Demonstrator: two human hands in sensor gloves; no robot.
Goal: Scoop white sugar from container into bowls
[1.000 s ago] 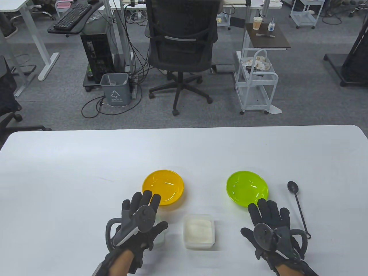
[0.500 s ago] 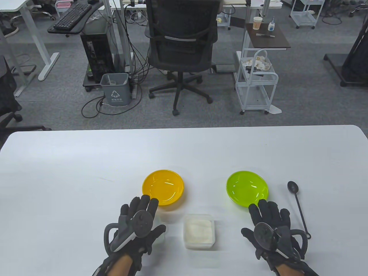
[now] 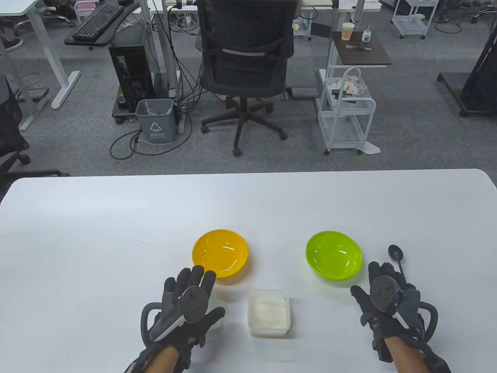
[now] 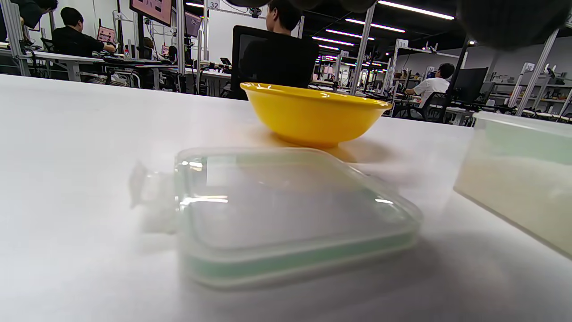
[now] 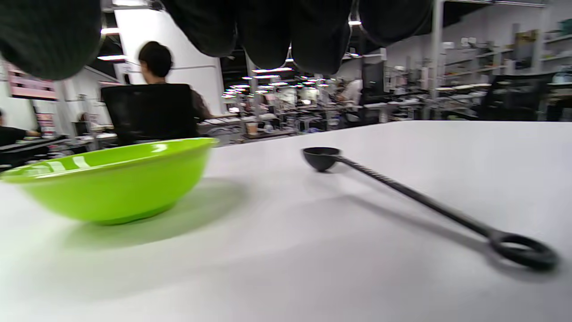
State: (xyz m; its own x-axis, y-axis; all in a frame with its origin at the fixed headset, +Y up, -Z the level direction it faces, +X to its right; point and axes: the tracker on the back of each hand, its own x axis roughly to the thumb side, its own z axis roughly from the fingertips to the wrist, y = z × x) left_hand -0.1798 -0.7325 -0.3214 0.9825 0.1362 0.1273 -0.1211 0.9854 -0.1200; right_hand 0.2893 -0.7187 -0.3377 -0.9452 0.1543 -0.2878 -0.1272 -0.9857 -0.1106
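Observation:
An open clear container of white sugar sits at the front middle of the table; it also shows at the right of the left wrist view. A yellow bowl and a green bowl stand behind it, both empty. A black long-handled spoon lies right of the green bowl. My left hand hovers open over the clear lid. My right hand hovers open over the spoon's handle, not touching it.
The white table stretches wide to the left and back. Beyond its far edge are an office chair, a grey bin and a white cart.
My right hand has moved right from beside the green bowl to above the spoon's handle. My left hand has drawn back slightly and stays over the lid.

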